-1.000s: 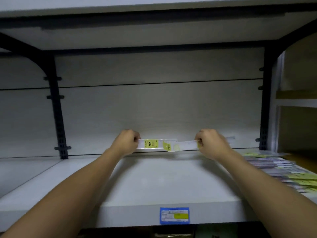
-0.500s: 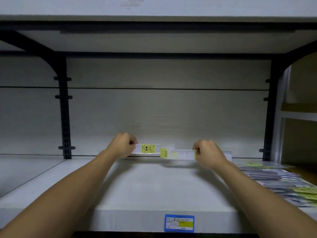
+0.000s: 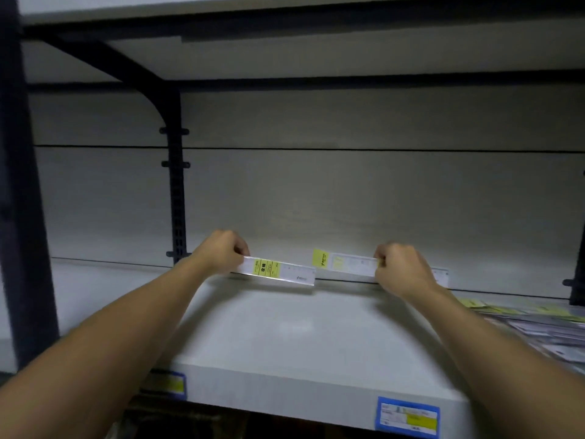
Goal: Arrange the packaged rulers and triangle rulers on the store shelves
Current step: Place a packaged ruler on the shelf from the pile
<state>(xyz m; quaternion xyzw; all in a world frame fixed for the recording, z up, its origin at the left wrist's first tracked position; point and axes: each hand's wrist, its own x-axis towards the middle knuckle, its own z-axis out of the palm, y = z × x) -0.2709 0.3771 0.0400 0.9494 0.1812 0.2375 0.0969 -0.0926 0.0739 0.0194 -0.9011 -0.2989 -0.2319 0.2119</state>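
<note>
While both arms reach to the far edge of the white shelf board (image 3: 300,350), the left hand (image 3: 221,251) grips one clear-packaged ruler with a yellow label (image 3: 278,271) by its left end, fingers curled round it. The right hand (image 3: 402,269) pinches a second clear-packaged ruler with a yellow tag (image 3: 345,264), standing against the grey back panel (image 3: 348,201). Further flat packages (image 3: 538,324) lie piled at the right. Blue price tags (image 3: 407,416) sit on the near edge.

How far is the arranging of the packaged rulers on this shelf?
Done: nothing placed yet.
In hand: the left hand and right hand each hold a clear-packaged ruler with yellow label against the back of the white shelf.
Left: the spread pile of packages at right.
</note>
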